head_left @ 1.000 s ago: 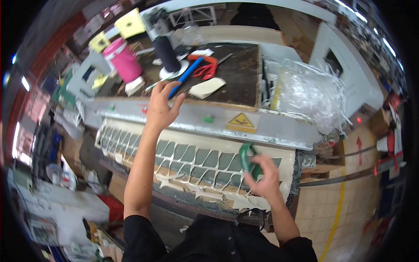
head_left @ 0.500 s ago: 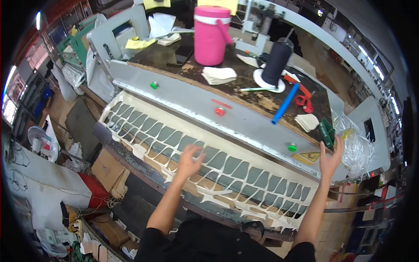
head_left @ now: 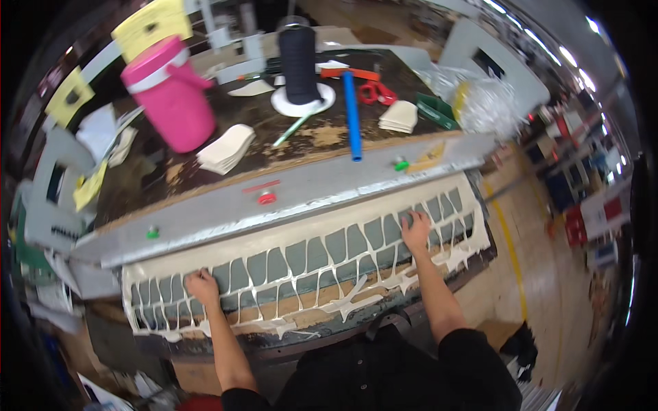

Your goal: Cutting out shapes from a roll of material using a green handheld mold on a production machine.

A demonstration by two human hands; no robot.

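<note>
A long cream sheet [head_left: 329,226], cut out into a web with rows of openings, lies across the machine bed in front of me. Grey-green surface and brown board show through its holes. My left hand [head_left: 203,288] is closed on the web near its left end, fingers curled over the thin strips. Toward the other end, my right hand [head_left: 415,233] has its fingers bent round the strips there. Both fingertips are partly hidden. Torn-looking strips trail along the web's near edge.
Behind a grey metal bar with green and red buttons [head_left: 267,198], a worn dark tabletop holds a pink jug [head_left: 171,99], stacked cream pieces [head_left: 226,149], a dark thread cone [head_left: 297,65], a blue tube [head_left: 352,116], red scissors [head_left: 378,92] and a green holder [head_left: 436,111].
The view has turned. My right hand has left the green holder by the table edge and come down onto the web; my left hand, open before, has moved to the web's left part and closed.
</note>
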